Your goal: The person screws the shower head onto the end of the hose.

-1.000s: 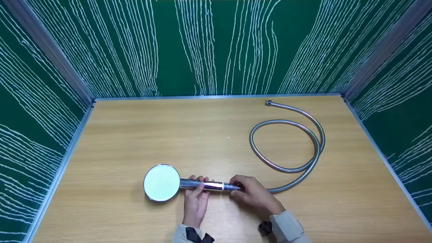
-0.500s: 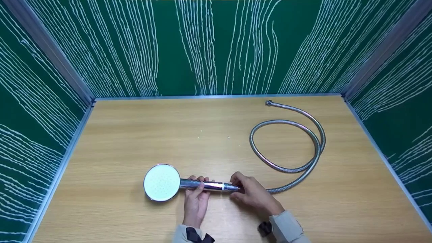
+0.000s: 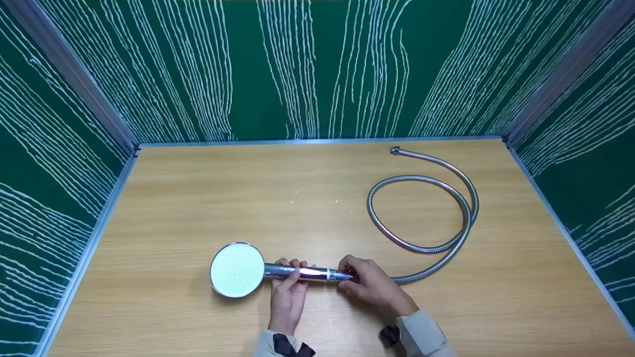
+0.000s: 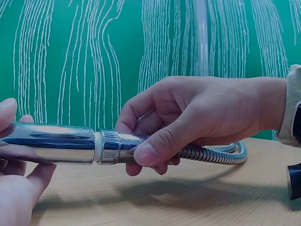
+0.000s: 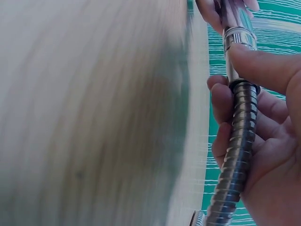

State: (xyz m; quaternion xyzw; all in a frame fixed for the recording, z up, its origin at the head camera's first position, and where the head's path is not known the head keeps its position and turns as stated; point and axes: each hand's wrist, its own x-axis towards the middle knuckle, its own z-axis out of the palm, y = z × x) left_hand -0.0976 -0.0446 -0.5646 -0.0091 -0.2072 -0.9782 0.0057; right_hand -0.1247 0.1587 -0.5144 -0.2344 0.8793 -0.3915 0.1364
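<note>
A chrome shower head (image 3: 237,270) with a round white face lies to the left in the head view, its handle pointing right. My left hand (image 3: 287,302) grips the handle, thumb across the top. At the handle's end, my right hand (image 3: 374,287) pinches the smooth conical metal connector (image 5: 233,66) of a ribbed metal shower hose (image 5: 237,136). In the left wrist view a white ring (image 4: 98,147) and a knurled collar (image 4: 110,147) sit between handle and connector. The connector meets the handle end in line. Fingers cover part of the connector.
The hose loops on the wooden table (image 3: 223,198) at the right, its free end with a metal nut (image 3: 395,150) near the back edge. Several tiny white specks (image 3: 336,202) lie mid-table. Green walls with white lines (image 3: 248,74) enclose the back and sides.
The shower head's round face has shifted and tilted very slightly. Both hands stay in the same places with the same holds, and the hose loop lies almost unchanged.
</note>
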